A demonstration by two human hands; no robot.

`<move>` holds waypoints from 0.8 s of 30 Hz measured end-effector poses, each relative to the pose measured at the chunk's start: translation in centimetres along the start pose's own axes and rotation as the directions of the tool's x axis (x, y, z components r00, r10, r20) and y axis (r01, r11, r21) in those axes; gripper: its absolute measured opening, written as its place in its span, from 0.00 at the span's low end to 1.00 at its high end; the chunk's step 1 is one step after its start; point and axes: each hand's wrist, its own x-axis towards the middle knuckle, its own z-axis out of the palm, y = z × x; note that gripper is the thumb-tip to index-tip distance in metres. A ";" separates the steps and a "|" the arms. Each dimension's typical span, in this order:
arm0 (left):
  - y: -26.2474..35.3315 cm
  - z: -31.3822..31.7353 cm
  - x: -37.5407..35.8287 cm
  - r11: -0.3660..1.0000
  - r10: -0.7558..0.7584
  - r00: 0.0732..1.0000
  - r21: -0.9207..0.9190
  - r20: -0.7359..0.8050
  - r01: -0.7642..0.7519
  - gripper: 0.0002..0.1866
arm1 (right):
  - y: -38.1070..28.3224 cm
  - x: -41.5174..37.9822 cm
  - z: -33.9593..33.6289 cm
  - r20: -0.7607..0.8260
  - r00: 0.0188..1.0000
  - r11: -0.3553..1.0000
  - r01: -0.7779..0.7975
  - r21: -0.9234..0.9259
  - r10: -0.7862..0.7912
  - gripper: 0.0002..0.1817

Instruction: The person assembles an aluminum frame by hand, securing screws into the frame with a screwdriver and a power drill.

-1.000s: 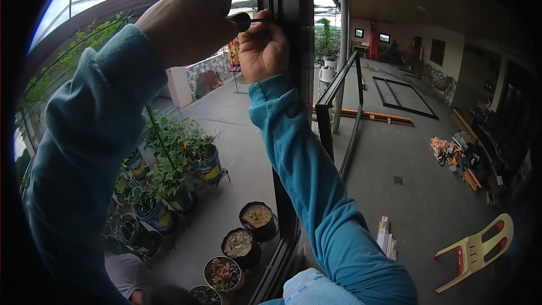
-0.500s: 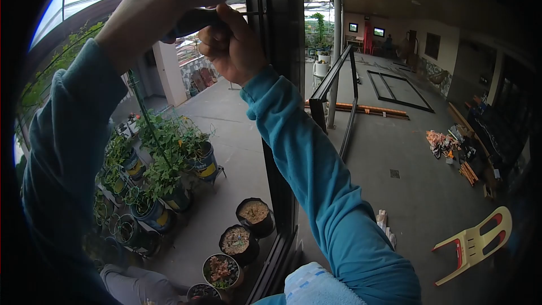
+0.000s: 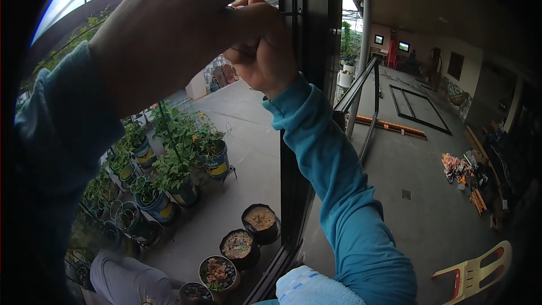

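Observation:
Both hands are raised at the upper left, beside a dark metal upright frame (image 3: 319,39). My left hand (image 3: 164,36) is closed around the handle end of a screwdriver, and the handle is now hidden behind it. My right hand (image 3: 262,51) is curled just in front, thumb and fingers closed at the front part of the tool. The thin shaft of the screwdriver (image 3: 290,13) shows beyond my right hand and meets the side of the upright. The tip and any screw are too small and dark to make out.
Leafy potted plants (image 3: 175,164) and several soil-filled pots (image 3: 259,218) stand left of the upright. On the right are a leaning metal frame (image 3: 370,99), a frame lying flat (image 3: 420,114), a scrap pile (image 3: 457,168) and a yellow chair (image 3: 477,274). A person's grey-clad leg (image 3: 127,279) shows below.
My left hand has turned and come nearer the right hand, covering the dark handle seen before. The view has shifted, so the upright and both hands appear farther right.

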 end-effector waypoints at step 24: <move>0.5 -1.5 2.1 0.986 -0.164 0.933 0.042 0.319 0.159 0.13 | 2.9 1.1 -1.3 -0.051 0.997 0.986 0.064 0.156 -0.056 0.13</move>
